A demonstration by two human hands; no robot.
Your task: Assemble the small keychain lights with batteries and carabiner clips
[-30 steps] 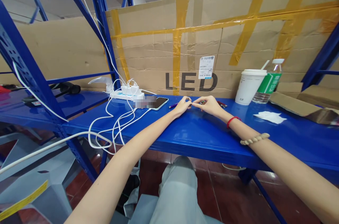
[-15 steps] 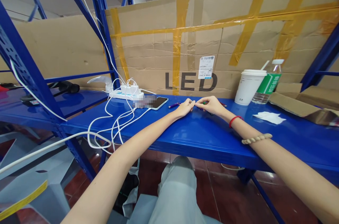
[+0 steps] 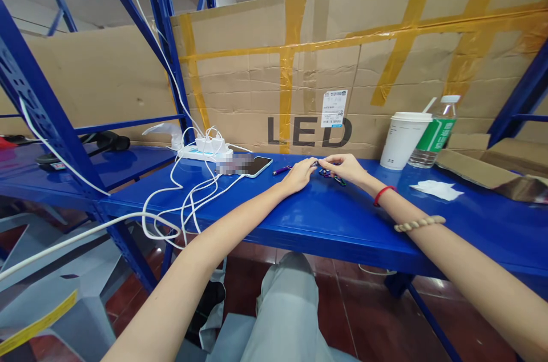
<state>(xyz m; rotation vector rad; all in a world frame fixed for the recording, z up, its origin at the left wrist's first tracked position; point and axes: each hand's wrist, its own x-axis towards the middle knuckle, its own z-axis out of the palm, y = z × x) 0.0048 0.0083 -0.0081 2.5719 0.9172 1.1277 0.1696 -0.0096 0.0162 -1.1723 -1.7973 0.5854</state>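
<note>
My left hand (image 3: 299,175) rests low over the blue tabletop, its fingers closed at one end of a small dark shiny piece (image 3: 315,163) that looks metallic. From the other side, my right hand (image 3: 343,167) pinches toward the same piece with thumb and forefinger. Its exact kind is too small to make out. Beneath the right hand lie several small glossy coloured pieces (image 3: 336,178), purple and green among them, partly covered by the fingers. A slim purple piece (image 3: 281,170) lies on the table just left of my left hand.
A phone (image 3: 259,166) and a white power strip (image 3: 205,152) with tangled white cables (image 3: 188,202) are to the left. On the right stand a white paper cup (image 3: 405,139), a green-labelled bottle (image 3: 439,131), a tissue (image 3: 436,189) and an opened cardboard box (image 3: 479,165). Cardboard (image 3: 248,88) walls the back.
The small dark piece now shows between my fingertips. My right hand has shifted slightly, uncovering more of the coloured pieces below it. My left hand has flattened a little and edged right.
</note>
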